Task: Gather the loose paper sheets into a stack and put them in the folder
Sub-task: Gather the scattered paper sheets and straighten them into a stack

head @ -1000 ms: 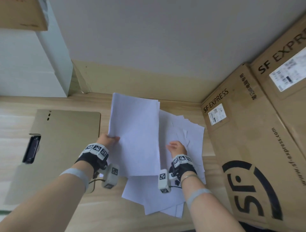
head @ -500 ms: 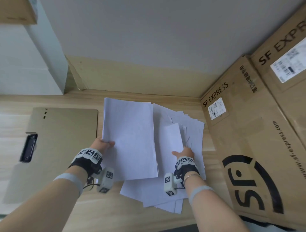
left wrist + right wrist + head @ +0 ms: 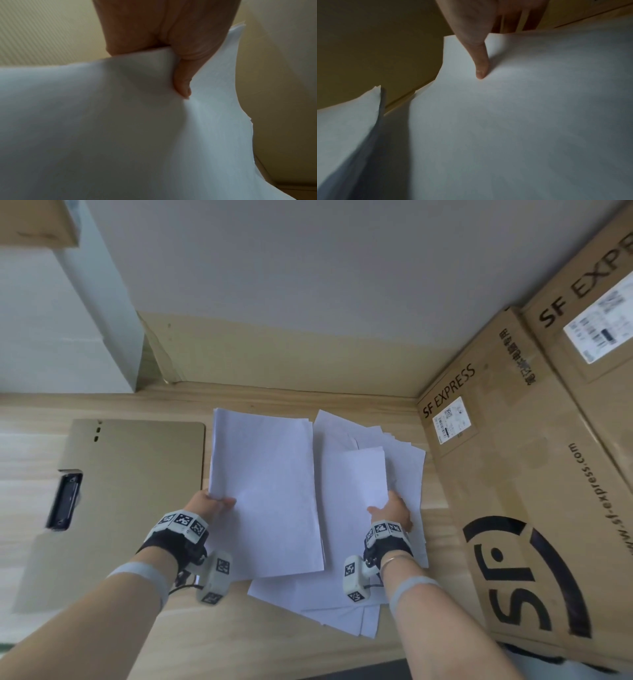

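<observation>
My left hand (image 3: 214, 503) pinches the near left edge of a gathered stack of white sheets (image 3: 263, 491), held above the table; its thumb lies on top of the stack (image 3: 154, 135) in the left wrist view. My right hand (image 3: 390, 510) pinches a single white sheet (image 3: 354, 484) and lifts it off the messy pile of loose sheets (image 3: 404, 467); the thumb presses on the sheet (image 3: 522, 121) in the right wrist view. The open tan folder (image 3: 130, 484) with a black clip (image 3: 65, 501) lies flat to the left.
Large SF Express cardboard boxes (image 3: 534, 508) stand close on the right of the pile. A white block (image 3: 51, 320) stands at the back left. A wall runs behind the wooden table (image 3: 239, 638).
The right hand has taken hold of one sheet from the pile and raised it toward me. The left hand's stack has sunk slightly and tilted flatter.
</observation>
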